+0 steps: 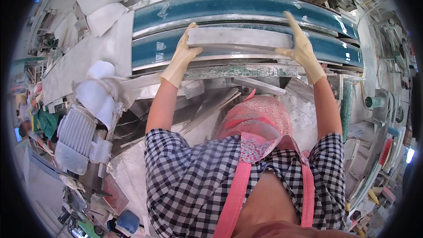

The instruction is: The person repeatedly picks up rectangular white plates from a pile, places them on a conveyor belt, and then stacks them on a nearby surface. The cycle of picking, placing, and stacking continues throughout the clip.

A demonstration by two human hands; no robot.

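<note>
A long, pale grey-white slab strip (240, 37), like stone or tile, lies crosswise between my two gloved hands above the nearer blue belt. My left hand (183, 53), in a cream rubber glove, grips its left end, thumb on the near side and fingers toward the far side. At the right end is my right hand (303, 48), in the same kind of glove. Its thumb presses the near corner while the fingers stretch up past the end. A thin edge shows beneath the strip; whether it is a second piece I cannot tell.
Two wet blue conveyor belts (238, 5) run left to right with pale metal rails. A whitish flat plate (88, 57) adjoins them on the left. A dusty ribbed motor (77, 134) stands at lower left. Below the belts is a green-flecked ledge (246, 71).
</note>
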